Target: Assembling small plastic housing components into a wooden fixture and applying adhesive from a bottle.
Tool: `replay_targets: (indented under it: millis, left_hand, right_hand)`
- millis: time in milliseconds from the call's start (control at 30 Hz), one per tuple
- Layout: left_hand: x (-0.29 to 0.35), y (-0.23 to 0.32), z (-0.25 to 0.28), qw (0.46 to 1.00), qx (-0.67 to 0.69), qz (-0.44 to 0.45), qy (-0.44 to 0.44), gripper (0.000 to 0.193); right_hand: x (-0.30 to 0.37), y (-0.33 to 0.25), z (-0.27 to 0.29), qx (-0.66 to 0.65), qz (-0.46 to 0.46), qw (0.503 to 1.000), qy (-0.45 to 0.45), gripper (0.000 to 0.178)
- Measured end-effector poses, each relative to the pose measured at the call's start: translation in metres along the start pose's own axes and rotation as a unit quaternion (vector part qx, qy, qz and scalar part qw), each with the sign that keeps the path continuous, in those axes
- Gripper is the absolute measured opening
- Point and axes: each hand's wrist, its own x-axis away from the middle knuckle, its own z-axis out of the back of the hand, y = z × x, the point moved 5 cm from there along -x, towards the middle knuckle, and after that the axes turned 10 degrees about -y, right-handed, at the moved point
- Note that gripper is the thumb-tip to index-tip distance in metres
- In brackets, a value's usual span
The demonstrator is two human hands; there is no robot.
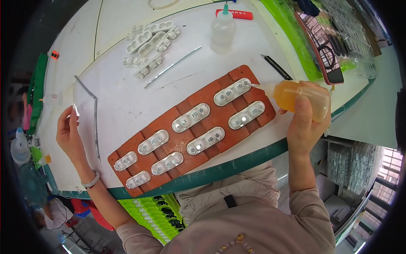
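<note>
In my right hand (303, 129) is a soft squeeze bottle (287, 96) of amber liquid, tipped sideways. Its pale nozzle meets the right end of a white oval part (232, 92) in the far row. This part and several like it, with small round grey and bright spots, sit in two rows on a reddish-brown slatted board (186, 139). My left hand (69, 134) is off to the left of the board, fingers pinched together. A small shiny sliver shows at its fingertips, too small to name. Beside that hand lies a bent metal rod (95, 122).
Loose white moulded parts (148, 44) are heaped at the back. Near them lie a straight metal rod (173, 67), a clear bottle with a green tip (223, 34), a red tube (241, 15) and a black knife (276, 67). A phone (321, 51) rests at far right; green trays (154, 216) are below the table edge.
</note>
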Motion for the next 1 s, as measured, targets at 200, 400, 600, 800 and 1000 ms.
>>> replay_targets:
  millis: [200, 400, 600, 800, 1000]
  left_hand:
    - [0.001, 0.000, -0.004, 1.000, -0.006, -0.002, -0.024, 0.020]
    - [0.005, 0.003, -0.005, 0.999, -0.030, 0.003, -0.029, 0.023]
    - [0.001, 0.016, -0.017, 0.999, -0.003, -0.045, -0.009, 0.017]
    - [0.011, 0.020, -0.006, 0.995, -0.047, -0.086, -0.007, 0.015]
    - [0.012, 0.032, -0.004, 0.985, -0.031, -0.168, -0.012, 0.015]
  right_hand:
    - [0.001, 0.005, 0.004, 0.040, 0.015, 0.999, -0.017, 0.027]
    - [0.017, 0.016, 0.035, 0.002, 0.105, 0.991, 0.084, 0.032]
    - [0.068, -0.024, -0.023, 0.385, 0.203, 0.900, 0.019, 0.051]
    - [0.074, -0.050, -0.142, 0.044, 0.185, 0.924, -0.331, 0.058]
    - [0.082, -0.051, -0.174, 0.127, 0.209, 0.890, -0.384, 0.062]
